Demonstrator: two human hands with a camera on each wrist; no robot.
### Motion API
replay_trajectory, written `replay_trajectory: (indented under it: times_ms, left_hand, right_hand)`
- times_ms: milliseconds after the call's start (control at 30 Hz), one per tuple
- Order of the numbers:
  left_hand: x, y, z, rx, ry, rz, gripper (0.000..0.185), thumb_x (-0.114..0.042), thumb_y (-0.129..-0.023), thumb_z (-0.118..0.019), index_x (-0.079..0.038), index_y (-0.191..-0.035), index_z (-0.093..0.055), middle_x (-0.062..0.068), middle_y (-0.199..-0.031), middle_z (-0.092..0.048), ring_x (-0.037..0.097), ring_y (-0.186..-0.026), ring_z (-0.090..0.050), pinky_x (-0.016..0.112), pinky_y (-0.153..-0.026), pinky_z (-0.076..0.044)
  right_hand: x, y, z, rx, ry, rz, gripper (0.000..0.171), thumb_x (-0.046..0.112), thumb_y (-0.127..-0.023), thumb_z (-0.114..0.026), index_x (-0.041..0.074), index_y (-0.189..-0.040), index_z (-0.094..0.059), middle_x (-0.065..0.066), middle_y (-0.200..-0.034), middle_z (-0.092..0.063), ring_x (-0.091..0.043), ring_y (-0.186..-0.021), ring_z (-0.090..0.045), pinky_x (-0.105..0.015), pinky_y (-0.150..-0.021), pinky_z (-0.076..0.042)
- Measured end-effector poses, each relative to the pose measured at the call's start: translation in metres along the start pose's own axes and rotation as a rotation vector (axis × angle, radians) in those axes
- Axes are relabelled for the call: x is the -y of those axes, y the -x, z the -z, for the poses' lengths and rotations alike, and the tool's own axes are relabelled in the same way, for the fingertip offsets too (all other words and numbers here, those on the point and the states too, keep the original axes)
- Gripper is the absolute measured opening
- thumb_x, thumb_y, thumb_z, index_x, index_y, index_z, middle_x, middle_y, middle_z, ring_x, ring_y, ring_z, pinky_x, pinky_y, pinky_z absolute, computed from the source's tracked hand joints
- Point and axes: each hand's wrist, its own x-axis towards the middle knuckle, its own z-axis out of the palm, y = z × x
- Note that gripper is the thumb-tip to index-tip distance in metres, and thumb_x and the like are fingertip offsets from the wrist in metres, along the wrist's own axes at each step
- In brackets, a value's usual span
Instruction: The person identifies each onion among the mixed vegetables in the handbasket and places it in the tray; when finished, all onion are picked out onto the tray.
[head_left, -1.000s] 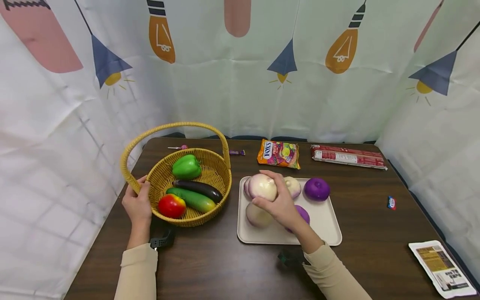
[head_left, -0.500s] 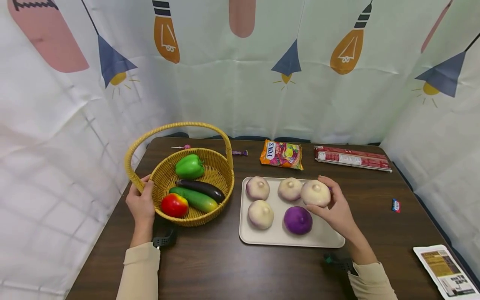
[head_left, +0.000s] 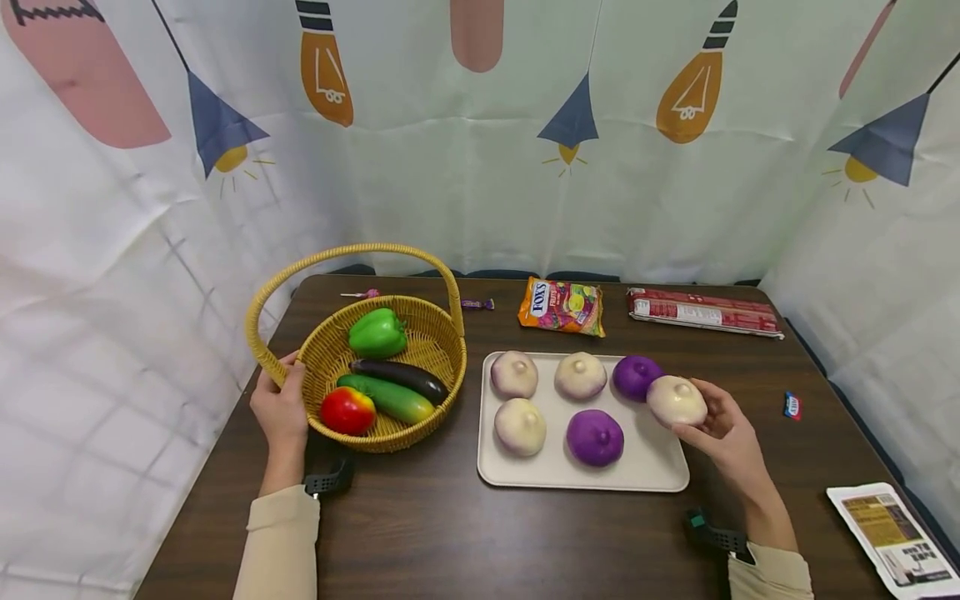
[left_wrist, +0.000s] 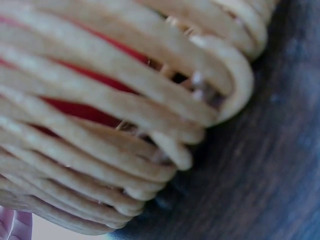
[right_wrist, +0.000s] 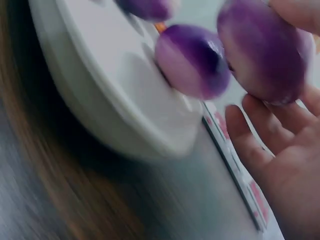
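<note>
My right hand (head_left: 723,429) holds a white-and-purple onion (head_left: 677,402) between thumb and fingers, over the right end of the cream tray (head_left: 645,471). In the right wrist view the held onion (right_wrist: 265,52) shows its purple side, close to another onion (right_wrist: 192,62). On the tray sit three pale onions (head_left: 520,427) and two purple onions (head_left: 595,437). My left hand (head_left: 281,408) grips the left side of the yellow wicker basket (head_left: 450,367), at the foot of its handle. Inside lie a green pepper (head_left: 377,333), an eggplant (head_left: 401,377), a cucumber (head_left: 390,400) and a red-yellow fruit (head_left: 348,411).
Along the back of the table (head_left: 465,533) lie a lollipop (head_left: 367,293), a purple-wrapped candy (head_left: 477,305), an orange candy bag (head_left: 561,307) and a long red packet (head_left: 705,312). A small blue-red candy (head_left: 792,406) and a white pouch (head_left: 892,537) are at the right.
My right hand has carried the onion from the tray's left part rightward across it to the right end. My left hand stays on the basket, which has not moved.
</note>
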Motion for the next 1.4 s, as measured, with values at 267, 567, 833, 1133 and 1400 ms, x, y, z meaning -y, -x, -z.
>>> replay_trajectory:
  times_ms: [267,567,833,1133,1400]
  left_hand:
    - [-0.001,-0.002,0.003,-0.018,0.024,-0.007,0.029,-0.017,-0.093,-0.062,0.009,-0.106,-0.064,0.009,-0.113,-0.068,0.006,-0.088,-0.061,0.015,-0.074,-0.049]
    - [-0.001,-0.002,0.007,-0.035,0.022,-0.023,0.029,-0.019,-0.093,-0.063,0.006,-0.107,-0.067,0.002,-0.106,-0.069,0.012,-0.087,-0.062,0.015,-0.072,-0.050]
    - [0.000,-0.003,0.010,-0.054,0.060,-0.049,0.023,-0.015,-0.091,-0.065,0.004,-0.104,-0.070,0.004,-0.100,-0.071,0.014,-0.080,-0.064,0.016,-0.067,-0.050]
    - [0.000,-0.002,0.012,-0.054,0.064,-0.058,0.025,-0.014,-0.092,-0.064,0.007,-0.105,-0.067,0.005,-0.101,-0.069,0.013,-0.082,-0.062,0.016,-0.069,-0.049]
    - [-0.005,0.003,0.014,-0.109,-0.015,-0.112,0.023,-0.011,-0.090,-0.064,0.010,-0.098,-0.067,0.003,-0.100,-0.071,0.005,-0.080,-0.061,0.014,-0.068,-0.048]
  right_hand:
    - [-0.001,0.004,0.015,0.181,0.067,-0.025,0.064,-0.015,-0.086,-0.061,-0.004,-0.143,-0.035,-0.001,-0.131,-0.051,-0.008,-0.104,-0.056,-0.019,-0.081,-0.050]
    - [-0.002,0.004,0.016,0.315,0.200,-0.077,0.063,-0.004,-0.085,-0.069,0.001,-0.141,-0.043,0.000,-0.136,-0.050,-0.003,-0.121,-0.051,-0.013,-0.093,-0.042]
    - [-0.006,0.003,0.013,0.384,0.253,-0.089,0.063,0.003,-0.085,-0.072,0.005,-0.142,-0.044,-0.003,-0.140,-0.049,0.000,-0.124,-0.046,-0.013,-0.095,-0.038]
    - [-0.007,-0.001,0.009,0.422,0.185,-0.079,0.066,0.000,-0.086,-0.070,0.002,-0.144,-0.040,-0.018,-0.145,-0.042,-0.001,-0.127,-0.045,-0.012,-0.098,-0.037]
    - [-0.003,0.001,0.010,0.213,0.137,-0.056,0.049,-0.001,-0.096,-0.056,-0.003,-0.143,-0.041,-0.019,-0.141,-0.048,-0.011,-0.125,-0.052,-0.014,-0.094,-0.043]
